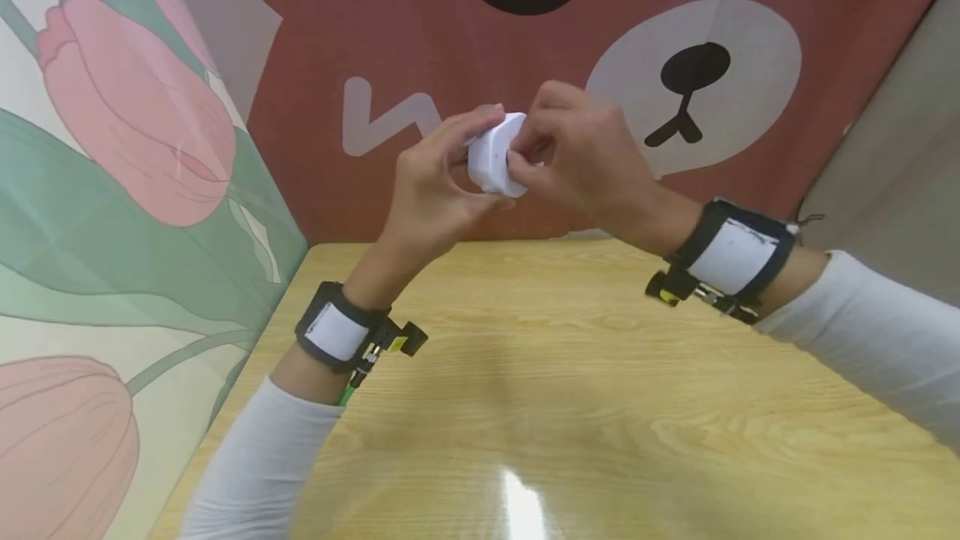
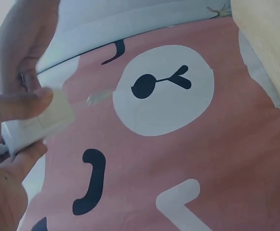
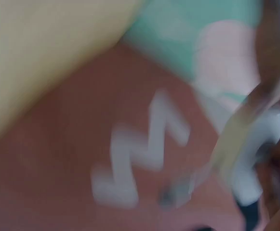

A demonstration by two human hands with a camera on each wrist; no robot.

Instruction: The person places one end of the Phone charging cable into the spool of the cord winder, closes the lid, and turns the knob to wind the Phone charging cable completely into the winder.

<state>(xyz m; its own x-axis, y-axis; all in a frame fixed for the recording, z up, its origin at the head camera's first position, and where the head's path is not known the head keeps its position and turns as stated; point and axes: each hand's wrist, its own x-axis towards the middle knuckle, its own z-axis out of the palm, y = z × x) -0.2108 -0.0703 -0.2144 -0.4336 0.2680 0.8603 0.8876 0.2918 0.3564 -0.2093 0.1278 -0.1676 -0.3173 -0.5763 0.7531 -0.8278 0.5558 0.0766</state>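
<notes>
A small white plastic case (image 1: pixel 492 158) with bevelled corners is held up above the far edge of the table. My left hand (image 1: pixel 431 186) grips it between the thumb below and the fingers above. The curled thumb and fingers of my right hand (image 1: pixel 581 152) pinch at the case's right face, where they hide the part they hold. In the left wrist view the case (image 2: pixel 43 120) shows a ribbed side, and a clear strip (image 2: pixel 99 97) sticks out from its far end. The right wrist view, blurred, shows a dark round spot (image 3: pixel 264 151) on the case beside the fingers.
Below the hands lies a wood-grain table (image 1: pixel 525 357). A red cloth (image 1: pixel 315 132) with a bear's face hangs behind it, and a tulip-print cloth (image 1: pixel 135 123) lines the left side. Both wrists wear dark straps with small cameras.
</notes>
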